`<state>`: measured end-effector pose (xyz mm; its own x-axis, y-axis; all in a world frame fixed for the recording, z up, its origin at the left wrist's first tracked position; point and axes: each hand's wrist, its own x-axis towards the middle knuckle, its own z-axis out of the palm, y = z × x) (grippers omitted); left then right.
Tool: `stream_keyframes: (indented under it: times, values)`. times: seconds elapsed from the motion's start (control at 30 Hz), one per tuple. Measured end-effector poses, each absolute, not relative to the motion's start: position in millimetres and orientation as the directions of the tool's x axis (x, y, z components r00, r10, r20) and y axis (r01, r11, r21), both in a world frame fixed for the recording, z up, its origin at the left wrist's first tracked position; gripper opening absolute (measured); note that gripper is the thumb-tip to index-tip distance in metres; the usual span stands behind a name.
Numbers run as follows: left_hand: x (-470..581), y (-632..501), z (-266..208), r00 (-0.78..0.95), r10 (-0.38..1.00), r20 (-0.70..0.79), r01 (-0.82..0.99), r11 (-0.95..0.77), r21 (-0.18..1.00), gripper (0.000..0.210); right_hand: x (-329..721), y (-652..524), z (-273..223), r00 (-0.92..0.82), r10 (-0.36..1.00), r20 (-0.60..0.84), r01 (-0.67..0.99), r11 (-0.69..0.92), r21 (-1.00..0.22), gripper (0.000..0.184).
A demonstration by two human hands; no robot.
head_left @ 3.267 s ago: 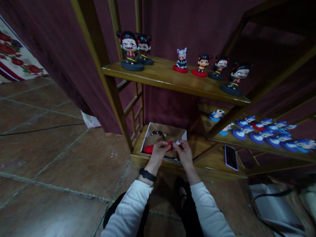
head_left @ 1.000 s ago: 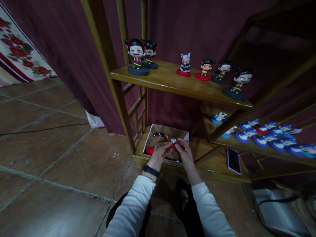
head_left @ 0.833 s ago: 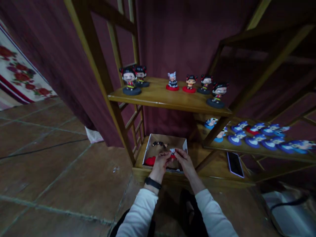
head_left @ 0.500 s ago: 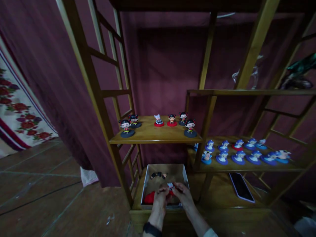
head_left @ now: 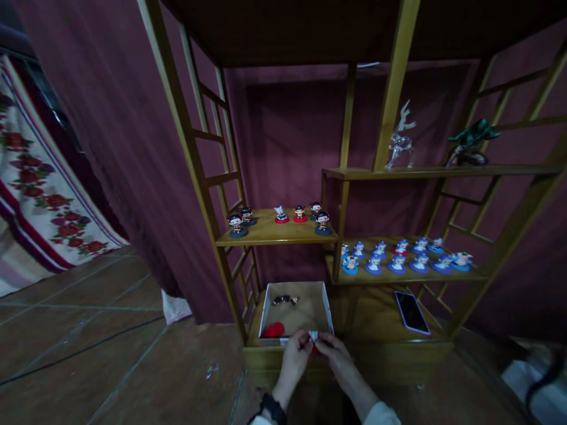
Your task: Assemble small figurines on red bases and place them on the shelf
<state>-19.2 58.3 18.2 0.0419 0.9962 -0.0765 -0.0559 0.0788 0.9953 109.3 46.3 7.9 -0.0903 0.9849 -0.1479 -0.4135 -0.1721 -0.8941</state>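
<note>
Between my two hands, at the front edge of the open box, is a small white-haired figurine with a red base under it. My left hand is closed on its left side, and my right hand grips it from the right. The fingers cover most of its body. Inside the box, red round pieces lie at the front left corner. Farther back lie several small dark figure parts.
Above the box, a wooden shelf bears several black-haired figurines and a white-haired one. Blue-based figurines stand in rows at right. A phone lies below them. A clear deer ornament stands higher up.
Both hands have drawn back with the figurine from over the box to its front edge. The view has shifted, showing more of the shelf's right side.
</note>
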Motion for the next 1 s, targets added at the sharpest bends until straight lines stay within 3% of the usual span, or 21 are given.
stream_keyframes:
  times: [0.23,0.33,0.43,0.57,0.8,1.0]
  values:
    - [-20,20,24,0.147,0.981,-0.129,0.037,0.125,0.991,0.024,120,6,22,-0.131,0.972,-0.196,-0.443,-0.234,-0.865,0.038]
    - [-18,10,36,0.174,0.980,-0.094,0.267,0.045,0.963,0.018,125,-2,23,-0.171,0.960,-0.223,-0.447,-0.277,-0.851,0.038]
    - [-14,0,52,0.182,0.983,0.000,0.554,-0.103,0.826,0.015,128,-5,18,-0.121,0.963,-0.241,-0.479,-0.270,-0.835,0.035]
    - [-9,-16,62,0.102,0.994,-0.029,0.709,-0.052,0.704,0.022,129,-3,12,-0.103,0.963,-0.247,-0.456,-0.267,-0.849,0.032]
    - [-11,-15,51,0.031,1.000,0.001,0.616,-0.020,0.788,0.019,126,2,8,-0.146,0.955,-0.260,-0.415,-0.298,-0.860,0.032]
    - [-12,0,36,-0.045,0.996,-0.081,0.361,0.092,0.928,0.011,117,9,4,-0.134,0.940,-0.314,-0.421,-0.341,-0.840,0.024]
